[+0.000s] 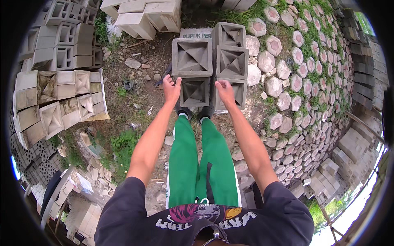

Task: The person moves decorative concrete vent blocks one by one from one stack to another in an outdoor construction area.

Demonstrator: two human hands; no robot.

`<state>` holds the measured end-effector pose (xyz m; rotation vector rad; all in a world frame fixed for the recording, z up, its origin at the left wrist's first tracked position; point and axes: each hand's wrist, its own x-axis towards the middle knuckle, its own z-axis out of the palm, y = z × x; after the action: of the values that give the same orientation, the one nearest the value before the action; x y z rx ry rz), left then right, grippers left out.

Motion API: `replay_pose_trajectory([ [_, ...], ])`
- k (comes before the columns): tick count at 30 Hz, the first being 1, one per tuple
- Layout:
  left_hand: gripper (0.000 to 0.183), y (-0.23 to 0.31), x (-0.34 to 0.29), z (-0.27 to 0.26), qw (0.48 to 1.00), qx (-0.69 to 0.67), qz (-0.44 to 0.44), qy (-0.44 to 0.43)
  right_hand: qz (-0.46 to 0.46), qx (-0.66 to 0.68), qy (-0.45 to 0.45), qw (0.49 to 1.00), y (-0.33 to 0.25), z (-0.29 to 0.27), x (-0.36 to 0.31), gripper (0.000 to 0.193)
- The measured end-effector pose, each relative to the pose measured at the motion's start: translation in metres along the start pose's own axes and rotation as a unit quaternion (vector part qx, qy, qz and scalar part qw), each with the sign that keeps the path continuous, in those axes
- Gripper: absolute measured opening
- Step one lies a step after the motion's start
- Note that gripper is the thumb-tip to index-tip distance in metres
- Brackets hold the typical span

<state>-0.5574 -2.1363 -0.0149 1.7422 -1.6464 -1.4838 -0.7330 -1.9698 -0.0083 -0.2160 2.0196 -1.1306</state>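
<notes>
Several grey concrete vent blocks with pyramid-shaped recesses stand together by my feet. One vent block [192,57] in the left row looks larger and higher than the block [195,92] nearer me. A second row, with its middle block [232,61], runs along the right. My left hand [171,89] is open at the near left corner of the larger block, thumb apart from the fingers; whether it touches is unclear. Over the nearest right-hand block [238,92], my right hand [225,92] hovers with loosely bent fingers and nothing visible in them.
A white printed sack [197,33] shows behind the blocks. Stacked pale blocks [53,98] stand left, with more blocks [143,18] at the far side. Hexagonal pavers [273,87] cover the grassy ground to the right. Rubble [133,63] lies on the dirt left of the blocks.
</notes>
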Motion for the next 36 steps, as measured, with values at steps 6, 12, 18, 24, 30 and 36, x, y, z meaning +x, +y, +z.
replay_pose_trajectory([
  [6, 0.096, -0.012, 0.122, 0.028, 0.989, 0.005, -0.084, -0.12, 0.018, -0.066, -0.01, 0.998, -0.012, 0.049, 0.106, 0.104],
  [12, 0.071, -0.012, 0.142, 0.037, 0.976, 0.039, -0.14, -0.161, 0.088, -0.083, -0.074, 0.99, -0.031, 0.062, 0.129, 0.11],
  [18, 0.056, -0.027, 0.147, 0.039, 0.98, 0.18, -0.019, -0.088, 0.109, -0.087, -0.037, 0.99, -0.012, 0.076, 0.148, 0.075],
  [24, 0.056, -0.02, 0.143, 0.041, 0.972, 0.196, -0.005, -0.126, 0.103, 0.102, -0.105, 0.984, -0.002, 0.072, 0.149, 0.069],
  [30, 0.054, -0.03, 0.123, 0.025, 0.952, 0.272, -0.01, -0.141, 0.107, 0.122, -0.131, 0.978, -0.003, 0.067, 0.115, 0.061],
  [36, 0.051, -0.039, 0.019, -0.021, 0.949, 0.267, -0.034, -0.163, 0.135, 0.146, -0.103, 0.974, 0.043, 0.056, 0.019, 0.075],
])
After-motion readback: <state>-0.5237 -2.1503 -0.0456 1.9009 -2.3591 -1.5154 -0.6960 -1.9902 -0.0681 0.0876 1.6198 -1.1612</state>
